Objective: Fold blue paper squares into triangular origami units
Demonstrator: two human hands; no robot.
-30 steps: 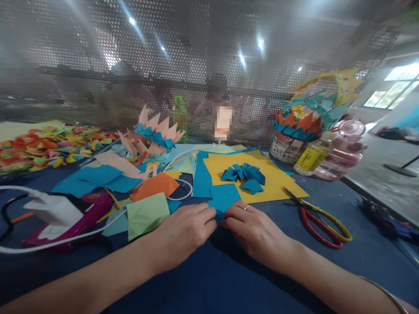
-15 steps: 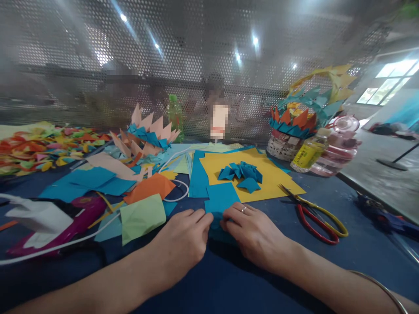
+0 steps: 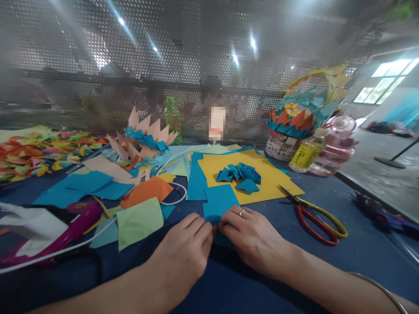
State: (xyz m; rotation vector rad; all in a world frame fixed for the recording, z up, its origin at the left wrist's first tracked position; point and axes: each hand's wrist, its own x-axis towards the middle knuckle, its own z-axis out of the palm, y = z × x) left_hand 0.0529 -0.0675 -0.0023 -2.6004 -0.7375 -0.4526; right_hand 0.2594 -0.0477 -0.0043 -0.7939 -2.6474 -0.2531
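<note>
Both hands work close together at the near middle of the table. My left hand (image 3: 190, 242) has its fingers curled and pinched on a small piece of blue paper (image 3: 214, 218). From the other side my right hand (image 3: 247, 231), with a ring on one finger, also pinches this piece; the fingers hide most of it. Just beyond lies a flat blue paper square (image 3: 220, 196), partly over a yellow sheet (image 3: 275, 187). Several folded blue paper points (image 3: 240, 173) are heaped on the yellow sheet. Scissors (image 3: 314, 216) with red and yellow handles rest right of my right hand.
At left are a purple glue gun (image 3: 68, 233), a white cord (image 3: 81, 237), paper scraps (image 3: 140, 222) and a pile of colourful folded pieces (image 3: 49, 152). Behind stand a pink-and-blue paper crown (image 3: 147, 133), a green bottle (image 3: 173, 120), a paper basket (image 3: 284, 135) and a yellow-labelled bottle (image 3: 306, 155).
My left hand has shifted slightly down and toward my right hand; the fingertips are now nearer each other on the blue paper. The whole view has shifted slightly.
</note>
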